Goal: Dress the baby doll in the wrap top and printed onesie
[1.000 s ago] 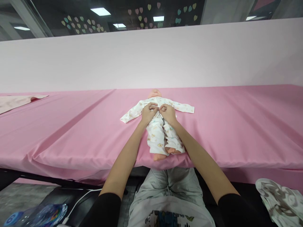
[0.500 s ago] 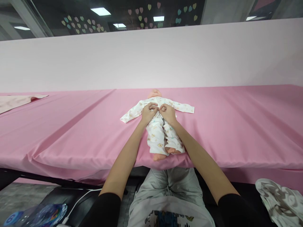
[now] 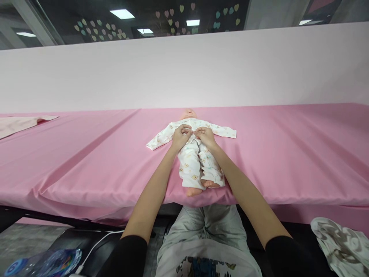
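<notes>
A baby doll [image 3: 188, 113] lies on its back on the pink sheet, its head away from me and its bare feet near the front edge. It wears white patterned baby clothes [image 3: 188, 163], with both long sleeves spread to the sides. At the doll's waist my left hand [image 3: 182, 136] pinches the cloth of the clothes between thumb and fingers. Close beside it, my right hand [image 3: 205, 136] is also closed on the cloth, fingertips almost touching the left ones. The exact bit of fabric between the fingertips is too small to make out.
The pink sheet [image 3: 100, 161] covers a long table against a white wall panel [image 3: 184, 73]. A pale folded cloth [image 3: 23, 125] lies at far left. Below the table are a plastic bottle [image 3: 43, 263], a white cable [image 3: 98, 244] and a crumpled whitish cloth [image 3: 343, 246].
My right hand has turned slightly and shifted a little at the doll's waist, its fingers lying flatter. My left hand and the doll stay almost still.
</notes>
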### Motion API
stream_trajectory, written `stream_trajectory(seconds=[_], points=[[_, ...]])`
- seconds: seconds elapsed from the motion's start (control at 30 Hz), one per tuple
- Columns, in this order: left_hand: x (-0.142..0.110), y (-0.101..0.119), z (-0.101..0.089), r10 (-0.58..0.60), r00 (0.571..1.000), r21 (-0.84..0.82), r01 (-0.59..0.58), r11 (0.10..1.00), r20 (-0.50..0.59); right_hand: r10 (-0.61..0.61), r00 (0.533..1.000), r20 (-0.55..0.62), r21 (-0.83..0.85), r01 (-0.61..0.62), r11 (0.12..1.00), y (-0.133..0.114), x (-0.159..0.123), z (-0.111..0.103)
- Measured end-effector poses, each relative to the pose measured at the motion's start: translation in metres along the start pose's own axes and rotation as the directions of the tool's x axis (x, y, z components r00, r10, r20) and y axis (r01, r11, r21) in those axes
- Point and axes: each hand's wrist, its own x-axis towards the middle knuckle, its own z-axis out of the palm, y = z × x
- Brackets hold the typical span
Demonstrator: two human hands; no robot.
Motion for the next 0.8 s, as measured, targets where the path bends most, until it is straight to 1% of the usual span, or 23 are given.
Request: stream_trajectory(seconds=[0.1,0.2,0.37,0.47,0.53,0.6,0.63,0.7,0.73,0.8], points=[[0.0006,0.0006,0.0004,-0.004,1.0,-0.023,0.004,1.0,0.01,0.047,0.999,0.006,0.087,-0.047,0.995,-0.0018,-0.0001,0.0007],[0.0007,0.0013,0.0006,-0.01,1.0,-0.029,0.011,1.0,0.015,0.078,0.997,0.003,0.122,-0.078,0.99,-0.0028,0.0002,0.0015],[0.0,0.0048,0.0005,-0.004,0.999,-0.03,0.005,1.0,0.032,0.09,0.996,0.001,0.141,-0.089,0.986,-0.0055,-0.0002,0.001],[-0.0007,0.0072,0.0005,0.012,0.999,0.001,-0.012,1.0,0.039,0.088,0.996,-0.004,0.099,-0.087,0.991,-0.006,-0.0008,0.0001],[-0.0014,0.008,0.0005,0.016,0.999,0.031,-0.017,0.999,0.038,0.057,0.998,-0.029,0.011,-0.057,0.998,-0.0049,-0.0013,0.0],[-0.0024,0.0082,0.0006,0.026,0.999,0.075,-0.029,0.997,0.031,-0.018,0.997,-0.07,-0.161,0.007,0.987,-0.0034,-0.0021,0.0004],[-0.003,0.0081,0.0006,0.034,0.999,0.101,-0.036,0.994,0.026,-0.067,0.994,-0.083,-0.268,0.043,0.963,-0.0027,-0.0026,0.0007],[-0.0044,0.0082,0.0007,0.046,0.999,0.151,-0.049,0.987,0.021,-0.157,0.984,-0.079,-0.449,0.105,0.887,-0.0016,-0.0036,0.0013],[-0.005,0.0083,0.0008,0.054,0.998,0.178,-0.056,0.982,0.016,-0.188,0.98,-0.07,-0.506,0.127,0.853,-0.0012,-0.004,0.0016],[-0.0059,0.0086,0.001,0.087,0.996,0.253,-0.083,0.964,-0.005,-0.218,0.975,-0.048,-0.558,0.155,0.815,-0.0005,-0.0044,0.002]])
